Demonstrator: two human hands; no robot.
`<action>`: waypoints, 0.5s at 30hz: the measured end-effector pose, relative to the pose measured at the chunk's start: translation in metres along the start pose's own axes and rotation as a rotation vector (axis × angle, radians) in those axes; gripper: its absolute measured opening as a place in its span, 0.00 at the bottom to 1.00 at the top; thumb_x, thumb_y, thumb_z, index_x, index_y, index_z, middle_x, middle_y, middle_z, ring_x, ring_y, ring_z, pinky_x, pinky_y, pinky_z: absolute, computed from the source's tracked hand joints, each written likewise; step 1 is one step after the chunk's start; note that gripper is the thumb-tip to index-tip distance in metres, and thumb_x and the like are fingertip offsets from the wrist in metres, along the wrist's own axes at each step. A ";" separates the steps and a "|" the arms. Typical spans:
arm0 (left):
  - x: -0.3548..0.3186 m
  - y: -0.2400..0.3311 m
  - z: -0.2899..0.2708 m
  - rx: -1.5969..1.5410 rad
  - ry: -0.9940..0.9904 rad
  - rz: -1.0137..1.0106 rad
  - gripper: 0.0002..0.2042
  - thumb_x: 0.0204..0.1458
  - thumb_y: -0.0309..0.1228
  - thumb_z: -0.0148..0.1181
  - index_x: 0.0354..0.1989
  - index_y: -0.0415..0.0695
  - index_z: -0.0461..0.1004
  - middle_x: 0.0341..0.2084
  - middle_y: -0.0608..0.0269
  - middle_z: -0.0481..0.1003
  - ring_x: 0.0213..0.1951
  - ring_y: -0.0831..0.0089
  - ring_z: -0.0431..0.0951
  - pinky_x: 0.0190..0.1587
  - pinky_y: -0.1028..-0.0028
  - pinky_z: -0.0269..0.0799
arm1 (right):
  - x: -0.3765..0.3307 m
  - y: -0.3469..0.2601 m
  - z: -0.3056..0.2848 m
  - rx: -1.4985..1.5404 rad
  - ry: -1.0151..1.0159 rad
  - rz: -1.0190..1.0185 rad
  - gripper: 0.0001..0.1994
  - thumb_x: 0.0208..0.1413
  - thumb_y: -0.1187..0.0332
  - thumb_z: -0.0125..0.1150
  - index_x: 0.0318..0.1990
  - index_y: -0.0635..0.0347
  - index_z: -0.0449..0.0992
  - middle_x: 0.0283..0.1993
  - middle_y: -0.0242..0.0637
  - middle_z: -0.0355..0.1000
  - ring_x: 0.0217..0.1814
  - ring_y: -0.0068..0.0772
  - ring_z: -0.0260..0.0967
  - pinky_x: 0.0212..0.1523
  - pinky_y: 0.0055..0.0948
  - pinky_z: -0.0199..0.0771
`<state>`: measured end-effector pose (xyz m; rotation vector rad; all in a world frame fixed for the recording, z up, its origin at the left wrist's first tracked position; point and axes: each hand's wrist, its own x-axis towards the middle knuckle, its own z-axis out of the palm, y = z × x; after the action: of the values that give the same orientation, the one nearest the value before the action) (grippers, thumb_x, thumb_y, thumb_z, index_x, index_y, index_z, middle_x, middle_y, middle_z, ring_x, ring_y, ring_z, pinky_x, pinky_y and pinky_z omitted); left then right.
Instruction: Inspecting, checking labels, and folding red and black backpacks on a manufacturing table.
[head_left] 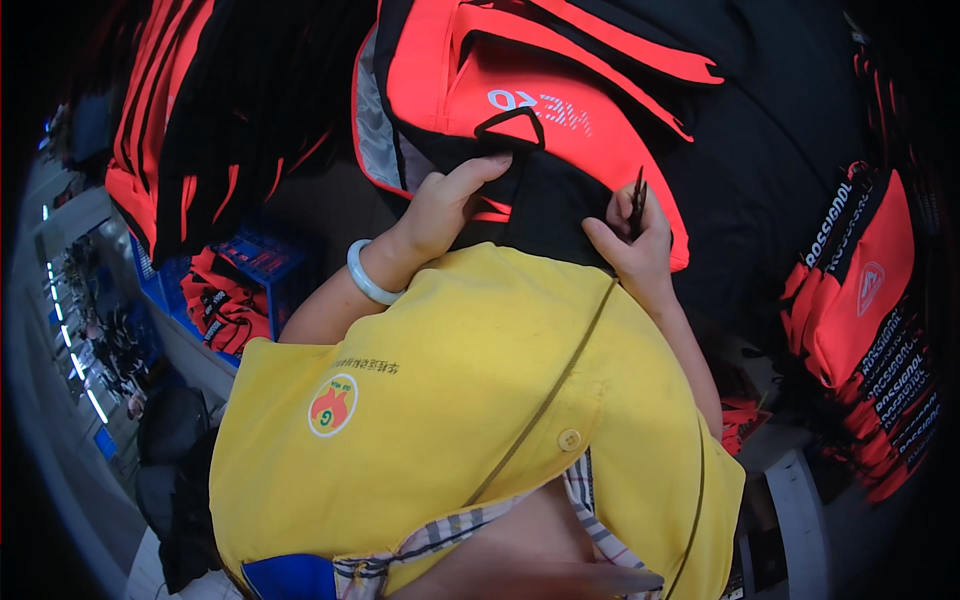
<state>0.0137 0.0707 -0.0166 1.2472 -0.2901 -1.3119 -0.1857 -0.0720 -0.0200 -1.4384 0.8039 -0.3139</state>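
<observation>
A red and black fabric bag piece (560,110) lies in front of me, above my yellow vest. My left hand (445,205) presses flat on its black lower edge, fingers stretched toward the middle; a pale bangle (368,275) is on that wrist. My right hand (635,245) pinches the same black edge from the right and holds a small dark pair of snips (637,205), blades pointing up.
Stacks of red and black fabric pieces (865,330) lie at the right. More red and black pieces (190,120) hang at the upper left over a blue crate (265,265). A shop floor with lights (75,340) shows far left.
</observation>
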 end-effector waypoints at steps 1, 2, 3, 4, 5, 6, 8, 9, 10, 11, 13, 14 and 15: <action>0.000 -0.002 -0.002 -0.125 -0.050 -0.004 0.16 0.62 0.30 0.46 0.53 0.34 0.71 0.48 0.56 0.75 0.51 0.71 0.73 0.56 0.73 0.66 | -0.003 0.002 -0.001 0.034 0.022 0.004 0.21 0.45 0.71 0.70 0.27 0.55 0.56 0.22 0.24 0.52 0.24 0.15 0.47 0.26 0.18 0.49; 0.001 -0.004 -0.005 -0.123 -0.064 -0.007 0.16 0.62 0.30 0.46 0.53 0.34 0.71 0.48 0.56 0.75 0.51 0.71 0.73 0.56 0.73 0.66 | -0.004 0.004 -0.001 0.033 0.035 0.002 0.21 0.45 0.71 0.70 0.27 0.55 0.56 0.22 0.24 0.52 0.24 0.15 0.47 0.26 0.18 0.49; 0.002 -0.005 -0.008 -0.278 -0.150 0.036 0.16 0.61 0.29 0.46 0.53 0.33 0.70 0.49 0.56 0.74 0.52 0.70 0.73 0.56 0.71 0.66 | -0.005 0.008 0.000 0.083 0.092 0.002 0.19 0.47 0.73 0.68 0.27 0.55 0.56 0.22 0.23 0.53 0.25 0.15 0.47 0.26 0.18 0.50; 0.003 -0.008 -0.011 -0.440 -0.240 0.072 0.16 0.61 0.28 0.45 0.54 0.33 0.70 0.49 0.56 0.74 0.52 0.69 0.72 0.57 0.69 0.66 | -0.006 0.010 -0.002 0.129 0.154 0.007 0.18 0.49 0.75 0.66 0.27 0.55 0.56 0.23 0.23 0.53 0.25 0.14 0.48 0.26 0.17 0.50; 0.001 -0.011 -0.017 -0.235 -0.095 0.076 0.15 0.61 0.27 0.46 0.53 0.34 0.70 0.50 0.55 0.73 0.53 0.69 0.72 0.57 0.68 0.66 | -0.008 0.013 -0.008 0.052 0.235 -0.033 0.17 0.52 0.76 0.63 0.27 0.55 0.56 0.24 0.24 0.55 0.25 0.14 0.49 0.28 0.16 0.53; 0.001 -0.011 -0.025 -0.233 -0.064 0.051 0.15 0.61 0.28 0.46 0.53 0.35 0.70 0.51 0.55 0.73 0.53 0.68 0.72 0.58 0.67 0.66 | -0.008 0.025 -0.015 0.070 0.343 -0.056 0.16 0.54 0.76 0.62 0.27 0.55 0.56 0.24 0.25 0.57 0.25 0.14 0.52 0.29 0.17 0.55; 0.003 -0.006 -0.037 -0.354 -0.090 -0.019 0.16 0.60 0.29 0.47 0.54 0.37 0.70 0.52 0.56 0.72 0.55 0.65 0.71 0.59 0.65 0.64 | -0.015 0.036 -0.031 0.280 0.440 -0.114 0.13 0.60 0.73 0.56 0.27 0.56 0.58 0.26 0.28 0.62 0.26 0.17 0.60 0.32 0.18 0.64; 0.006 -0.001 -0.042 -0.476 -0.143 -0.065 0.16 0.60 0.30 0.47 0.55 0.37 0.70 0.53 0.56 0.72 0.56 0.63 0.70 0.60 0.65 0.63 | -0.021 0.040 -0.040 0.268 0.471 -0.103 0.13 0.60 0.73 0.56 0.27 0.56 0.58 0.26 0.28 0.62 0.26 0.17 0.60 0.32 0.18 0.64; 0.009 0.000 -0.052 -0.459 -0.155 -0.048 0.17 0.60 0.30 0.46 0.55 0.38 0.69 0.53 0.56 0.72 0.56 0.62 0.70 0.61 0.64 0.63 | -0.029 0.045 -0.048 0.267 0.563 -0.081 0.12 0.62 0.70 0.54 0.27 0.56 0.60 0.26 0.28 0.63 0.26 0.18 0.62 0.32 0.19 0.65; 0.011 0.004 -0.054 -0.440 -0.157 -0.019 0.17 0.60 0.31 0.46 0.56 0.38 0.69 0.53 0.56 0.72 0.56 0.61 0.70 0.62 0.62 0.62 | -0.034 0.050 -0.055 0.273 0.638 -0.064 0.12 0.64 0.68 0.52 0.27 0.57 0.61 0.26 0.29 0.65 0.27 0.19 0.64 0.33 0.20 0.67; 0.014 0.005 -0.069 -0.452 0.008 -0.063 0.18 0.58 0.31 0.47 0.56 0.39 0.69 0.54 0.55 0.71 0.57 0.60 0.70 0.62 0.60 0.61 | -0.047 0.049 -0.068 0.261 0.674 0.023 0.17 0.66 0.61 0.48 0.25 0.58 0.63 0.26 0.29 0.67 0.27 0.19 0.66 0.33 0.19 0.67; 0.014 0.003 -0.078 -0.500 -0.012 -0.087 0.18 0.58 0.32 0.48 0.55 0.39 0.69 0.54 0.55 0.71 0.57 0.59 0.70 0.62 0.60 0.61 | -0.051 0.048 -0.072 0.297 0.676 0.052 0.18 0.66 0.60 0.47 0.24 0.58 0.65 0.27 0.29 0.68 0.27 0.19 0.67 0.33 0.19 0.67; 0.014 0.003 -0.085 -0.547 -0.029 -0.112 0.19 0.57 0.33 0.49 0.55 0.39 0.70 0.54 0.54 0.71 0.57 0.59 0.70 0.62 0.59 0.61 | -0.055 0.047 -0.074 0.334 0.677 0.079 0.19 0.67 0.58 0.46 0.24 0.59 0.67 0.27 0.30 0.69 0.28 0.19 0.68 0.33 0.19 0.67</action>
<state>0.0849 0.1023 -0.0539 0.7878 0.1198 -1.3849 -0.2855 -0.0855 -0.0433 -0.9771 1.2777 -0.8588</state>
